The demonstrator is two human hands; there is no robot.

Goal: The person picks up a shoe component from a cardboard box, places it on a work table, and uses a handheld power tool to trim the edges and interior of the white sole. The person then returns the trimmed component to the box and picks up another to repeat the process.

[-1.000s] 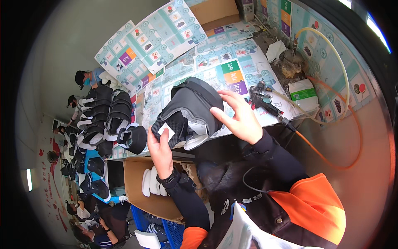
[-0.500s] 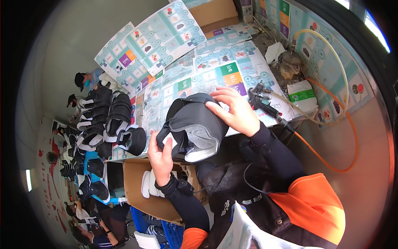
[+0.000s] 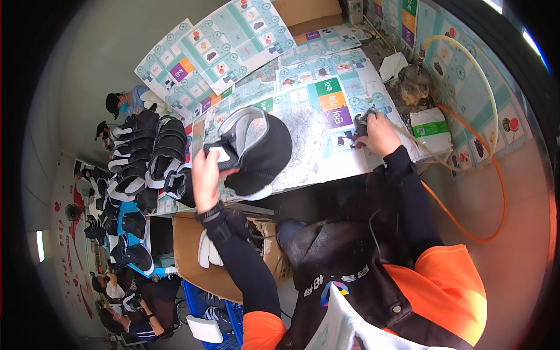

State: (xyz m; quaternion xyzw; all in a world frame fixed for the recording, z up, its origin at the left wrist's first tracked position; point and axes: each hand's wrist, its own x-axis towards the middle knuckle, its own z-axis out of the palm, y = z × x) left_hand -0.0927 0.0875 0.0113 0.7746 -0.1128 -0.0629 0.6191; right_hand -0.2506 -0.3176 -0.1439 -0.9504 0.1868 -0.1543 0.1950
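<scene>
The shoe is now held by the left hand alone; the right hand has gone to the tool.

Nearest, a brown cardboard box (image 3: 192, 256) sits below the surface (image 3: 326, 169); the black shoe (image 3: 256, 149) is clenched in the left hand (image 3: 205, 178) above the surface, while the right hand (image 3: 379, 133), moved off it, is closed on a metal tool (image 3: 360, 121). Farther right lies a green-and-white package (image 3: 431, 128); teal picture sheets (image 3: 221, 46) are spread beyond.
</scene>
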